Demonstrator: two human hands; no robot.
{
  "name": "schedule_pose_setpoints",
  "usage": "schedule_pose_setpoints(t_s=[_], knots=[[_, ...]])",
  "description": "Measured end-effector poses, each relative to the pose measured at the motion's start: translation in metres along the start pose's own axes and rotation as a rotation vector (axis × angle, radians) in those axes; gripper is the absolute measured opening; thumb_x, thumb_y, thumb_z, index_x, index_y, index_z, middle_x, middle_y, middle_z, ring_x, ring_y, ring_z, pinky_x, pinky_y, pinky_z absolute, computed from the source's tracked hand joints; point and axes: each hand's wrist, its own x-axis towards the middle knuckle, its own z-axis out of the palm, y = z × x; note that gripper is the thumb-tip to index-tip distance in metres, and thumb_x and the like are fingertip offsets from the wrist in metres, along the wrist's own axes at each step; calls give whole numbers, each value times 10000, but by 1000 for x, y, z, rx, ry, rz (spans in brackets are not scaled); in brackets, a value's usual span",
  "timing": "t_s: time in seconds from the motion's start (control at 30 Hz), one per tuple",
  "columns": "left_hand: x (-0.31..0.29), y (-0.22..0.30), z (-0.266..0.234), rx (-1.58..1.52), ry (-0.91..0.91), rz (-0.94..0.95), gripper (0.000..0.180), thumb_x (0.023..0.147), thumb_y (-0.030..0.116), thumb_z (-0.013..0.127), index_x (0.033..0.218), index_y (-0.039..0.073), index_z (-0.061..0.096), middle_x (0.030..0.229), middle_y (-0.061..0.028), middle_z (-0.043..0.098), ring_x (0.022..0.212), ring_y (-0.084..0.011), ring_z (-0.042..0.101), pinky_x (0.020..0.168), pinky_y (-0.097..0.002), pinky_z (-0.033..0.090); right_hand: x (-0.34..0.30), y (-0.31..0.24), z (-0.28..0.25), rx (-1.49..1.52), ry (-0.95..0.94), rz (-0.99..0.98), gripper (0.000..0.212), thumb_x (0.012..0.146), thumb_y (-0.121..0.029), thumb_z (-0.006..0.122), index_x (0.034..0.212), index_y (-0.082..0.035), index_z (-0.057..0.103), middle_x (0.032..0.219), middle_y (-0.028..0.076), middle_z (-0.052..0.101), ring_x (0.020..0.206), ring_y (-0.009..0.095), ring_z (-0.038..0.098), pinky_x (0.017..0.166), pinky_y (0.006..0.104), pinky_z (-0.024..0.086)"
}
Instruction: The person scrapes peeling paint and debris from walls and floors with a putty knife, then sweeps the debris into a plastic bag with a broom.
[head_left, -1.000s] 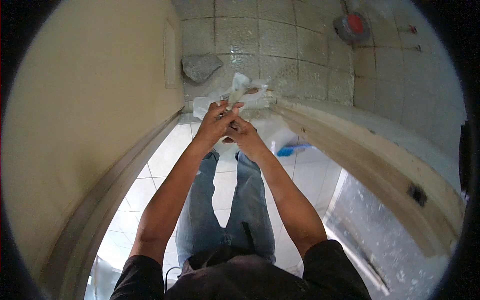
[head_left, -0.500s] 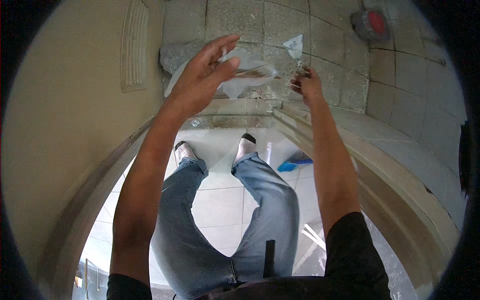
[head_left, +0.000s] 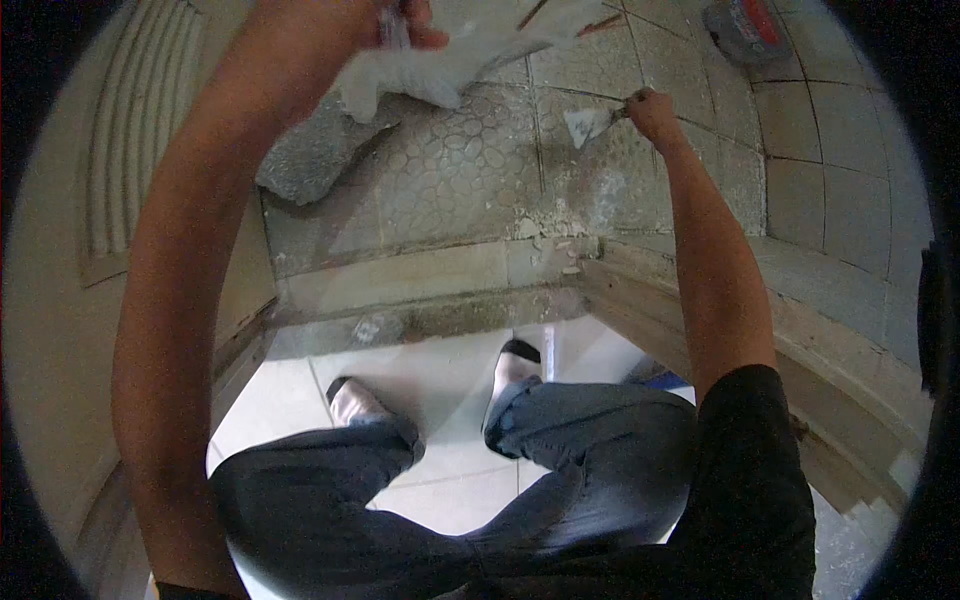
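Observation:
My left hand point(head_left: 405, 22) reaches to the far upper edge and is closed on a crumpled white plastic bag point(head_left: 430, 78), part of the hand being cut off. The bag droops beside a rough grey stone point(head_left: 312, 155) and over the patterned floor tiles. To the right, my right hand point(head_left: 655, 115) grips a putty knife point(head_left: 585, 125) by its handle. Its triangular blade, smeared with white, points left just above the tiles. Whether the blade touches the floor I cannot tell.
A stone-like door sill point(head_left: 400, 285) with crumbled bits runs in front of my feet. Door frame timber point(head_left: 690, 300) rises at the right. A grey container with red on it point(head_left: 745, 32) stands far right. Thin reddish-brown strips point(head_left: 600, 25) lie beyond the bag. A ribbed panel point(head_left: 135, 130) is at left.
My left hand has closed on the plastic bag and moved it away from the sill, baring the tiles. My right hand keeps the putty knife, its blade now turned left. My knees are bent wider.

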Motion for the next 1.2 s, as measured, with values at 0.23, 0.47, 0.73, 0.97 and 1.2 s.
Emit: schedule_pose_setpoints(t_s=[0.23,0.47,0.73,0.97,1.2], knots=[[4,-94,9,109,120,-354,474,806,22,536,1217,-92,329,890,-169,591,528,-133,517,528,-269,517,26,-5,86,-235,37,-458,271,747,-165,588,962,-6,546,1006,273,542,971,432,514,820,463,458],[-18,-130,-10,354,-159,-412,364,874,328,488,772,-7,587,562,-25,498,492,-131,501,515,-257,439,5,-9,102,-205,-126,-462,264,745,-153,603,955,-6,535,960,253,536,923,409,516,802,441,452],[-18,-114,-15,386,-254,-525,350,900,341,462,1001,16,546,627,-15,529,502,-78,480,507,-259,461,-48,-5,121,-315,-484,-491,277,746,-168,585,954,10,539,956,228,557,962,380,513,835,441,438],[-13,-91,-8,43,-30,-370,294,965,235,344,1088,-2,468,778,-92,539,515,-102,460,552,-282,479,-47,-23,123,-248,-594,-535,200,751,-104,530,920,2,531,905,225,522,948,384,500,825,429,419],[-13,-94,-10,-72,18,-212,263,966,229,353,1142,65,457,810,-68,559,593,-90,498,591,-269,489,-50,-19,124,-193,-552,-458,210,736,-96,516,925,-3,527,943,219,507,929,390,506,805,423,419]])
